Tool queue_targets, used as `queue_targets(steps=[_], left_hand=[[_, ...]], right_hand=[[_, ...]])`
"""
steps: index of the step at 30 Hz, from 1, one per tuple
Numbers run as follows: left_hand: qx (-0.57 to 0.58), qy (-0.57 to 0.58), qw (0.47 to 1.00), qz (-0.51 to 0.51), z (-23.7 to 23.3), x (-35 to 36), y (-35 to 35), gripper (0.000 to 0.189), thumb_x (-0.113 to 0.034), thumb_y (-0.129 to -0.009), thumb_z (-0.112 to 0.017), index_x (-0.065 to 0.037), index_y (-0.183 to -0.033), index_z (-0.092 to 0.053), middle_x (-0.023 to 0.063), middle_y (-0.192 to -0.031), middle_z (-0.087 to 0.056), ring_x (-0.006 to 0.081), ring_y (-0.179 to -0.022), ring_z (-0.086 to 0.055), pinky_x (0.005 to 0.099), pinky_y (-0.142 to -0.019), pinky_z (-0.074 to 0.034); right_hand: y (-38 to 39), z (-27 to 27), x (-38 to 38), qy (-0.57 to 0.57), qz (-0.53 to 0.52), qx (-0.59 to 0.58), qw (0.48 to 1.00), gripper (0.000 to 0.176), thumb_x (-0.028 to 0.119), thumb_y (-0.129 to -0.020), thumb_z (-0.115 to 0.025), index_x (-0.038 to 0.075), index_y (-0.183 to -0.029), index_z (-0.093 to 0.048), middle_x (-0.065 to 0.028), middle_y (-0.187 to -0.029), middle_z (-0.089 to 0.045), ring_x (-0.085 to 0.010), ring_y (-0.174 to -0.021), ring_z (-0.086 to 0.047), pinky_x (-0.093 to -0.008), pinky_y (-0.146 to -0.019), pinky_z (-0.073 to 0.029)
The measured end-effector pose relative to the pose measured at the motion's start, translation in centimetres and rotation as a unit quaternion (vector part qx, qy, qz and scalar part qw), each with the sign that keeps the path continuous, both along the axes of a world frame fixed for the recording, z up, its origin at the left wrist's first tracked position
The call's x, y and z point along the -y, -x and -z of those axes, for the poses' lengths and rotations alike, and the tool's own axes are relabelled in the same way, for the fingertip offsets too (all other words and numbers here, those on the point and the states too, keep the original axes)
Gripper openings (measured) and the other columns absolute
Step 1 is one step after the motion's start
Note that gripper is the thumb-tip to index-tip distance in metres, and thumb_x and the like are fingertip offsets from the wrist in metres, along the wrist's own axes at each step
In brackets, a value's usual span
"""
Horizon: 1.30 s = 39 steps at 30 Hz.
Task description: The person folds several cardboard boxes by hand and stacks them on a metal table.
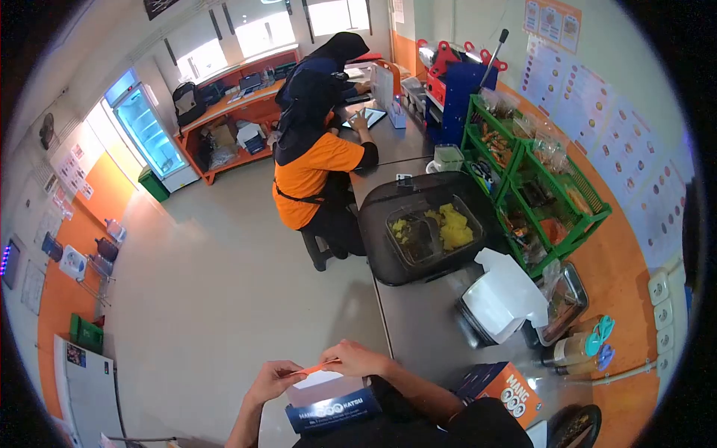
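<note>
A blue and white printed carton (334, 413) with an orange edge is held open in front of my body. My left hand (277, 381) pinches the left end of its orange flap. At the right end of that flap, my right hand (354, 358) has its fingers closed on it. White inner walls show below the flap. To the right, an orange and blue printed box (511, 392) lies on the table's near part, beside my right forearm.
A black tray (377, 257) bears a clear container of yellow food. White boxes (504, 295) are stacked nearer. Green racks (553, 187) line the wall. A person in an orange shirt (308, 175) sits at the table, touching a tablet (364, 119); another person is behind.
</note>
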<state>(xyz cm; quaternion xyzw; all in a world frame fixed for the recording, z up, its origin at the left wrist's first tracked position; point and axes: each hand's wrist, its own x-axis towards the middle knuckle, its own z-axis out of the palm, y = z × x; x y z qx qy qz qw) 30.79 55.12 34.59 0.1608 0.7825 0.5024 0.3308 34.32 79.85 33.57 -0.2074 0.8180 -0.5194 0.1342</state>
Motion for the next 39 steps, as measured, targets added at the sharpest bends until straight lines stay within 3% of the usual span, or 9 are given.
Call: queue_targets(steps=[7, 14, 16, 20, 22, 26, 28, 34, 39], left_hand=[[-0.032, -0.029, 0.998, -0.041, -1.8, -0.8, -0.7, 0.016, -0.008, -0.084, -0.066, 0.002, -0.096, -0.069, 0.0034, -0.079, -0.067, 0.0067, -0.071, -0.057, 0.0219, -0.065, -0.047], [-0.091, -0.007, 0.995, -0.044, 0.2, 1.2, -1.7, 0.018, -0.013, -0.088, -0.062, 0.002, -0.095, -0.07, 0.0011, -0.074, -0.066, 0.0054, -0.069, -0.051, 0.0231, -0.062, -0.045], [-0.074, -0.035, 0.994, -0.073, 0.7, 1.4, -1.6, 0.018, -0.014, -0.088, -0.063, 0.002, -0.093, -0.07, 0.0004, -0.074, -0.065, 0.0054, -0.069, -0.051, 0.023, -0.061, -0.043], [-0.082, -0.048, 0.99, -0.1, 1.8, -0.2, -0.9, 0.019, -0.014, -0.087, -0.064, 0.003, -0.092, -0.07, 0.0008, -0.075, -0.066, 0.0058, -0.07, -0.052, 0.0229, -0.062, -0.043], [-0.083, -0.088, 0.985, -0.124, 2.2, -1.7, -0.4, 0.018, -0.014, -0.087, -0.064, 0.003, -0.092, -0.07, 0.0013, -0.077, -0.066, 0.0067, -0.071, -0.053, 0.023, -0.063, -0.044], [-0.095, -0.086, 0.979, -0.162, 0.4, -3.5, -0.5, 0.017, -0.012, -0.086, -0.064, 0.003, -0.092, -0.069, 0.0033, -0.08, -0.067, 0.0078, -0.073, -0.055, 0.0234, -0.065, -0.044], [-0.133, -0.115, 0.98, -0.09, 0.5, -2.7, 0.1, 0.016, -0.01, -0.086, -0.064, 0.003, -0.093, -0.069, 0.0061, -0.082, -0.069, 0.0086, -0.074, -0.056, 0.024, -0.067, -0.045], [-0.094, -0.104, 0.989, -0.055, -2.3, 0.9, 1.3, 0.015, -0.009, -0.085, -0.066, 0.001, -0.095, -0.07, 0.0086, -0.086, -0.069, 0.0089, -0.076, -0.057, 0.0247, -0.069, -0.046], [-0.096, -0.089, 0.991, -0.035, -2.0, 1.9, 1.3, 0.015, -0.009, -0.086, -0.064, 0.002, -0.095, -0.07, 0.0074, -0.087, -0.069, 0.0085, -0.078, -0.057, 0.0238, -0.071, -0.046]], right_hand=[[-0.3, -0.6, -0.2, -0.021, 0.031, -0.082, 0.996, 0.013, 0.019, -0.085, -0.057, 0.009, -0.088, -0.063, -0.0141, -0.073, -0.064, -0.0334, -0.068, -0.061, -0.0432, -0.063, -0.046], [-0.7, 0.8, -0.5, -0.017, 0.028, -0.028, 0.999, 0.017, 0.019, -0.085, -0.059, 0.009, -0.098, -0.065, -0.0138, -0.081, -0.067, -0.0294, -0.077, -0.064, -0.039, -0.069, -0.049], [-0.9, 2.4, -0.9, 0.162, 0.075, 0.0, 0.984, 0.02, 0.016, -0.085, -0.061, 0.006, -0.101, -0.066, -0.0139, -0.086, -0.068, -0.0235, -0.082, -0.065, -0.0346, -0.072, -0.049], [-0.2, 2.7, -2.4, 0.142, 0.086, -0.007, 0.986, 0.018, 0.013, -0.085, -0.062, 0.001, -0.098, -0.067, -0.0151, -0.087, -0.068, -0.0196, -0.082, -0.065, -0.0316, -0.073, -0.049], [0.2, 2.2, -3.3, 0.093, 0.14, -0.055, 0.984, 0.018, 0.014, -0.086, -0.061, 0.0, -0.095, -0.067, -0.0145, -0.085, -0.068, -0.0202, -0.077, -0.065, -0.0313, -0.069, -0.05], [0.8, 0.9, -4.2, 0.064, 0.151, -0.122, 0.979, 0.018, 0.014, -0.086, -0.061, 0.0, -0.094, -0.068, -0.0142, -0.081, -0.068, -0.0206, -0.07, -0.064, -0.031, -0.065, -0.05], [0.5, 0.0, -4.4, 0.056, 0.129, -0.149, 0.979, 0.017, 0.014, -0.086, -0.061, 0.0, -0.095, -0.067, -0.0141, -0.077, -0.067, -0.0219, -0.064, -0.064, -0.0313, -0.061, -0.049], [0.4, -3.3, -2.0, 0.069, 0.075, -0.13, 0.986, 0.018, 0.015, -0.088, -0.059, 0.0, -0.096, -0.065, -0.0138, -0.074, -0.066, -0.0239, -0.062, -0.063, -0.0325, -0.06, -0.048], [0.4, -1.9, -1.4, 0.085, 0.072, -0.118, 0.987, 0.02, 0.016, -0.088, -0.059, 0.0, -0.098, -0.066, -0.0138, -0.076, -0.067, -0.0226, -0.063, -0.063, -0.0323, -0.062, -0.049]])
